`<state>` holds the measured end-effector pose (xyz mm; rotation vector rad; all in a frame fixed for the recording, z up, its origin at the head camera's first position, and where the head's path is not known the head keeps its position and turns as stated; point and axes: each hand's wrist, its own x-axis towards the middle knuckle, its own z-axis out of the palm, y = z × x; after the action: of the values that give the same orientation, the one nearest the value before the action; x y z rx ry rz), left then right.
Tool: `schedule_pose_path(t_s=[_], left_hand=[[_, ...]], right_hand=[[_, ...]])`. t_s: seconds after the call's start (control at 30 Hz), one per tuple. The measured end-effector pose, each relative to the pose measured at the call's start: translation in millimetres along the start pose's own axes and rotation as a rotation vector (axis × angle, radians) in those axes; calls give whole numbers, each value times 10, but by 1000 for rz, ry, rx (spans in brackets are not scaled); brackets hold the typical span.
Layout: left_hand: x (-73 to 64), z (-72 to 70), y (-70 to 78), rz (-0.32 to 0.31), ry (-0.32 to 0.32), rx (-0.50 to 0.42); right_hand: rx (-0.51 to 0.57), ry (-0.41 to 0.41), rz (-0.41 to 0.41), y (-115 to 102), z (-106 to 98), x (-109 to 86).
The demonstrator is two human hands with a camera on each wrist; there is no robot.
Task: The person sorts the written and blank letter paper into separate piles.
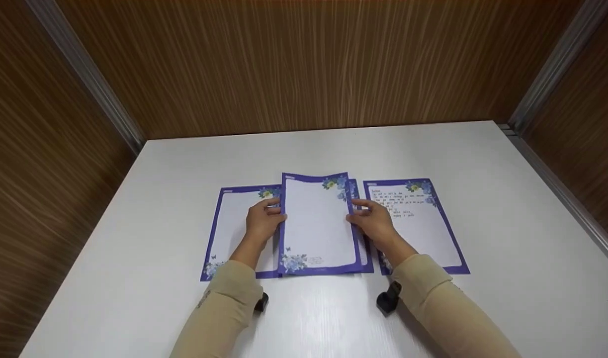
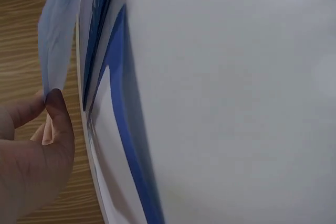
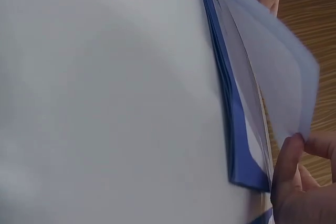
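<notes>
Two-handed hold on a purple-bordered sheet (image 1: 319, 223)
Left hand (image 1: 264, 221) pinches its 9 o'clock edge, right hand (image 1: 377, 224) pinches the 3 o'clock one.

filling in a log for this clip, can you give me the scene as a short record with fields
left hand: pinches the held sheet's left edge
right hand: pinches its right edge
held sheet: raised, purple border, blue flowers, large middle area unwritten
beneath it: more purple-bordered paper, number of sheets unclear
left sheet: lying flat, partly covered
right sheet: lying flat, lines of writing near the top
surface: white table
backdrop: wood-grain panels
</notes>
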<state>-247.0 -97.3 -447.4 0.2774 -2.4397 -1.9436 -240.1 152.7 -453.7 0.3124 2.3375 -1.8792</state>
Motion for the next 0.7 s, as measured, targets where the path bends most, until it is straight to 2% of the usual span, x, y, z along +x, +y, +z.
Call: schedule_pose_path(t_s=[0.2, 0.5, 0.7], left_hand=[[19, -158, -58, -33, 16, 8], [32, -454, -120, -38, 27, 19], [39, -671, -162, -62, 27, 58]], right_hand=[[-92, 10, -34, -25, 171, -9], [-41, 20, -96, -65, 513, 6], [-61, 11, -126, -108, 718, -24]])
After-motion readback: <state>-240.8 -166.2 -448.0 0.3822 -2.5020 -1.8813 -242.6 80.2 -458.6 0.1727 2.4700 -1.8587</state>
